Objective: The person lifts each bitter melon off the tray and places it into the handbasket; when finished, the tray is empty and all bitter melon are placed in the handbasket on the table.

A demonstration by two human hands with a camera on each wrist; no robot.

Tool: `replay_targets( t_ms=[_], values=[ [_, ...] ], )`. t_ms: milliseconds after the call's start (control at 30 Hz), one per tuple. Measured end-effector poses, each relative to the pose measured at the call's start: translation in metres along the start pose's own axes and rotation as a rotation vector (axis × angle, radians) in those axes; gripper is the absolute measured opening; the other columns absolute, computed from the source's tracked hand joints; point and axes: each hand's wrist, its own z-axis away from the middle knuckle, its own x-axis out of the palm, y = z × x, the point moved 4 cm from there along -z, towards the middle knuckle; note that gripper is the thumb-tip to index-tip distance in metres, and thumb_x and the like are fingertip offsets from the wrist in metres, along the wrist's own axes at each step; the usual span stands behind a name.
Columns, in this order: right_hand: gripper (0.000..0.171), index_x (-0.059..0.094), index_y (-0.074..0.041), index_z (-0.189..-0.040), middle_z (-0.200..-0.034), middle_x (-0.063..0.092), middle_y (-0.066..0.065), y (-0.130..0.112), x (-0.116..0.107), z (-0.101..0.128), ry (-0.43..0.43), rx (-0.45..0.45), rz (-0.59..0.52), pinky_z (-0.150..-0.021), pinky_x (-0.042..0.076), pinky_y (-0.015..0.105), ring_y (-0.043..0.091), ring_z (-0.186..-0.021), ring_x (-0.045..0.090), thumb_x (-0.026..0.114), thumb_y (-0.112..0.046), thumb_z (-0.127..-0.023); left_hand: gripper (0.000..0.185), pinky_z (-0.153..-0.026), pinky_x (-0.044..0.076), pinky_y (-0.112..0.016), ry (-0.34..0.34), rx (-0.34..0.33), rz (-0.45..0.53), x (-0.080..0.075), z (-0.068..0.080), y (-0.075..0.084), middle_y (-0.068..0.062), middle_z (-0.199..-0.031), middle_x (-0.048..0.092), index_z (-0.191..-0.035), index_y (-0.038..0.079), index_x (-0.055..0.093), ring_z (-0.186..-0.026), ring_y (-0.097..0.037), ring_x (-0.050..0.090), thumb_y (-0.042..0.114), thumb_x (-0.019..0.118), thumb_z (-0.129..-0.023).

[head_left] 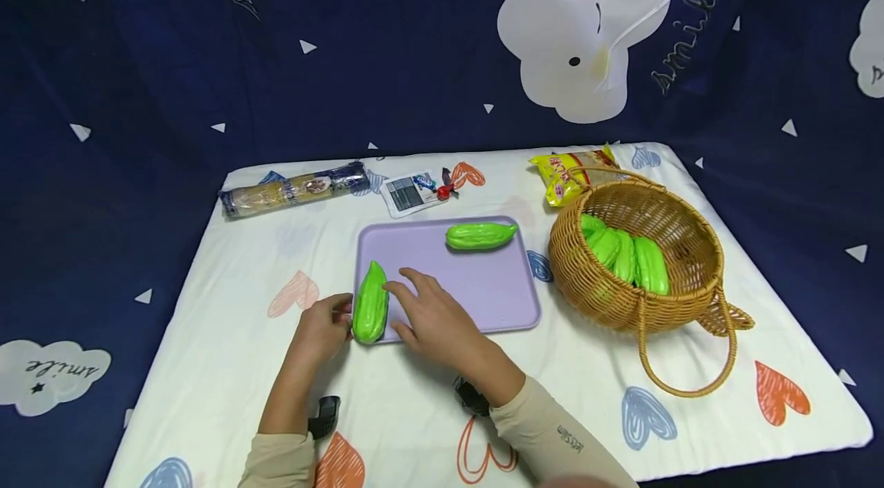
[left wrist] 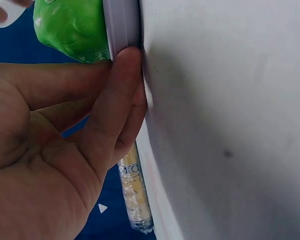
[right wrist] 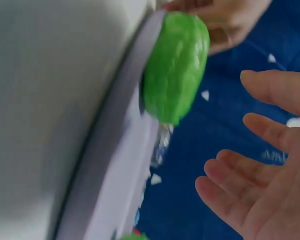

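A green bitter melon lies lengthwise along the left side of a lilac tray. A second bitter melon lies crosswise near the tray's far right corner. At the tray's near left edge, my left hand pinches the rim between thumb and fingers; in the left wrist view a fingertip lies against the tray's side. Over the tray, just right of the first melon, hovers my right hand, fingers spread and loosely bent. The right wrist view shows a gap between it and the melon.
On the right stands a wicker basket holding several bitter melons, its handle hanging toward the front. Behind it lies a yellow snack bag. Along the back are a long noodle packet, a white packet and a red-wrapped candy.
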Motion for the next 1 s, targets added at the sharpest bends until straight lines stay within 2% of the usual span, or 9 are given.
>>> replay_targets(
  t_ms=[167, 333, 433, 567, 700, 867, 1000],
  values=[
    [0.057, 0.046, -0.019, -0.143, -0.146, 0.042, 0.018, -0.015, 0.016, -0.008, -0.069, -0.050, 0.026, -0.098, 0.047, 0.039, 0.031, -0.125, 0.051, 0.065, -0.033, -0.091, 0.040, -0.078, 0.050, -0.038, -0.003, 0.006, -0.003, -0.001, 0.000, 0.002, -0.019, -0.110, 0.066, -0.130, -0.008, 0.055, -0.089, -0.025, 0.064, -0.005, 0.053, -0.090],
    [0.055, 0.042, -0.029, -0.147, -0.150, 0.036, 0.018, -0.019, 0.029, -0.008, -0.179, -0.030, 0.010, -0.097, 0.048, 0.040, 0.031, -0.125, 0.050, 0.059, -0.037, -0.095, 0.041, -0.081, 0.050, -0.041, 0.000, 0.010, -0.006, -0.001, 0.001, 0.003, -0.019, -0.110, 0.066, -0.130, -0.007, 0.056, -0.094, -0.027, 0.064, -0.004, 0.054, -0.090],
    [0.051, 0.044, -0.031, -0.145, -0.151, 0.034, 0.017, -0.019, 0.032, -0.007, -0.213, -0.018, 0.007, -0.095, 0.048, 0.041, 0.031, -0.125, 0.050, 0.057, -0.037, -0.096, 0.040, -0.080, 0.051, -0.040, 0.007, 0.013, -0.002, -0.001, 0.000, 0.003, -0.018, -0.109, 0.067, -0.129, -0.007, 0.057, -0.094, -0.028, 0.064, -0.005, 0.054, -0.089],
    [0.046, 0.049, -0.025, -0.140, -0.151, 0.035, 0.017, -0.018, 0.032, -0.007, -0.207, -0.008, -0.023, -0.093, 0.049, 0.040, 0.030, -0.122, 0.052, 0.057, -0.038, -0.097, 0.040, -0.078, 0.051, -0.037, 0.017, 0.019, 0.003, -0.001, -0.001, 0.002, -0.017, -0.106, 0.067, -0.127, -0.007, 0.058, -0.093, -0.027, 0.064, -0.007, 0.054, -0.088],
    [0.041, 0.051, -0.018, -0.129, -0.147, 0.039, 0.019, -0.016, 0.034, -0.008, -0.173, 0.026, -0.073, -0.086, 0.053, 0.037, 0.029, -0.111, 0.058, 0.060, -0.039, -0.095, 0.040, -0.077, 0.052, -0.036, 0.020, 0.019, 0.012, 0.000, -0.001, 0.002, -0.018, -0.106, 0.067, -0.127, -0.008, 0.058, -0.093, -0.027, 0.064, -0.008, 0.054, -0.087],
    [0.032, 0.053, -0.013, -0.117, -0.138, 0.047, 0.018, -0.014, 0.034, -0.009, -0.107, 0.055, -0.090, -0.079, 0.054, 0.035, 0.026, -0.097, 0.064, 0.065, -0.030, -0.092, 0.040, -0.073, 0.052, -0.033, 0.015, -0.003, 0.020, 0.002, -0.001, 0.000, -0.018, -0.108, 0.066, -0.128, -0.008, 0.057, -0.093, -0.027, 0.065, -0.006, 0.054, -0.088],
    [0.031, 0.055, -0.013, -0.115, -0.134, 0.050, 0.017, -0.013, 0.033, -0.008, -0.077, 0.056, -0.102, -0.080, 0.054, 0.036, 0.026, -0.097, 0.064, 0.068, -0.025, -0.091, 0.039, -0.071, 0.052, -0.031, 0.018, -0.006, 0.031, 0.002, 0.000, -0.001, -0.018, -0.107, 0.067, -0.127, -0.008, 0.058, -0.092, -0.026, 0.065, -0.006, 0.055, -0.088]
  ],
)
